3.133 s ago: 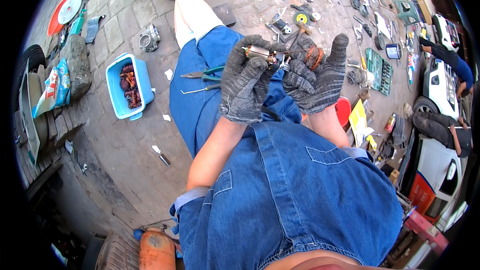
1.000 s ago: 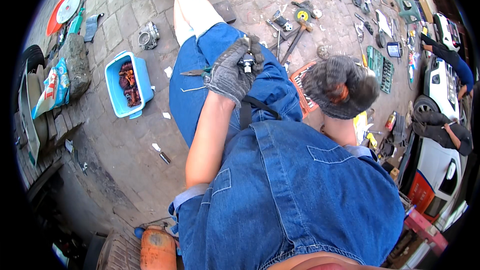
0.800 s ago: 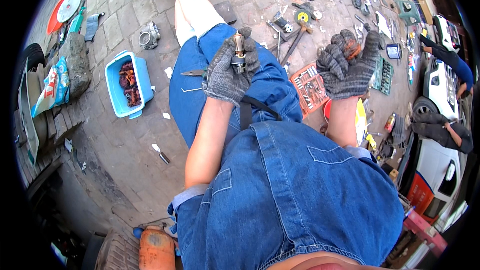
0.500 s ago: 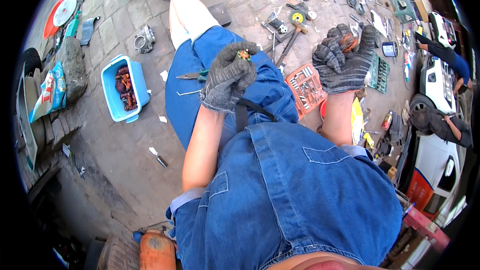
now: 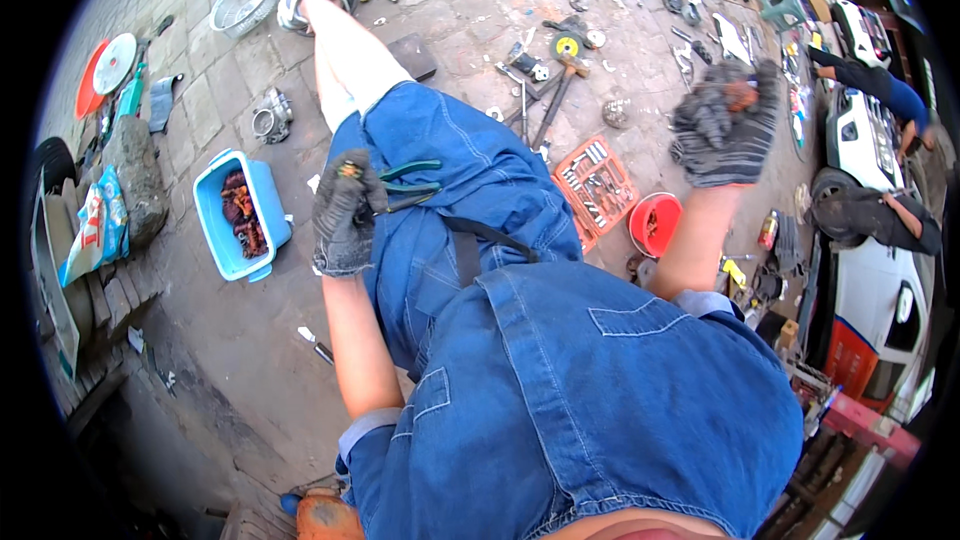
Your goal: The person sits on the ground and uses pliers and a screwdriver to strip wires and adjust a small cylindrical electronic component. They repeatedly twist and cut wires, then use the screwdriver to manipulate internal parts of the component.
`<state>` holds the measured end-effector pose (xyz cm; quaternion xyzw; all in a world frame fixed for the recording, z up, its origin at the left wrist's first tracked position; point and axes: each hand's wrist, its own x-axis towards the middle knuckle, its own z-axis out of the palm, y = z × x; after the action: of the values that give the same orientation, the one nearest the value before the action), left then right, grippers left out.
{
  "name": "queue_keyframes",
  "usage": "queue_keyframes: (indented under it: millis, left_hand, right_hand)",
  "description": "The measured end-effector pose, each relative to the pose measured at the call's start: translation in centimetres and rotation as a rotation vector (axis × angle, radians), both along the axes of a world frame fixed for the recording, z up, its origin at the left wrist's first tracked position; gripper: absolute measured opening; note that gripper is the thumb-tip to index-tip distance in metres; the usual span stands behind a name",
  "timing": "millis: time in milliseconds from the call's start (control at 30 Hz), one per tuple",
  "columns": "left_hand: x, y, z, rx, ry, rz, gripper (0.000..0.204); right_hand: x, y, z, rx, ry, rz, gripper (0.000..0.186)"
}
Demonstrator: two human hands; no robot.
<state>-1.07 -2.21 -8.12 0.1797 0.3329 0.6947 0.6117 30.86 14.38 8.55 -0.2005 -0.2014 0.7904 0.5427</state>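
Observation:
Grey knitted gloves cover both hands. My left hand (image 5: 345, 215) is over the left edge of my lap, fingers curled around a small orange-and-green piece (image 5: 348, 170) whose kind I cannot make out. Beside it, green-handled pliers (image 5: 412, 187) lie on my blue denim clothing, their jaws hidden by the hand. My right hand (image 5: 728, 130) is raised to the right, blurred, its fingers curled around a copper-coloured bundle (image 5: 740, 97) that is mostly covered. On the ground at left, a light blue basin (image 5: 214, 225) contains dark reddish-brown coiled pieces (image 5: 243, 215).
An orange socket-set case (image 5: 590, 210) lies open right of my lap, with a red bucket (image 5: 640, 245) beside it. Beyond stand a hammer (image 5: 560, 100) and loose metal parts. A white basket (image 5: 245, 5) sits near my shoes. Other people and white vehicles (image 5: 870, 310) are at far right.
My left hand has moved left and down with the small piece, uncovering the pliers' handles. My right hand has shifted right, still closed around the bundle. The red bucket shows more fully.

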Motion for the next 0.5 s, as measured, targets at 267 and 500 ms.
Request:
queue_keyframes:
  millis: [267, 500]
  left_hand:
    - [4.3, 1.2, -0.1, 0.006, 1.707, -0.509, 0.031]
    - [3.8, 1.3, 2.2, -0.072, 1.553, -0.354, 0.02]
  right_hand:
    - [-5.0, -1.7, -1.3, -0.284, -0.266, -0.001, 0.043]
    - [-4.7, -1.6, -3.0, -0.217, -0.17, 0.157, 0.04]
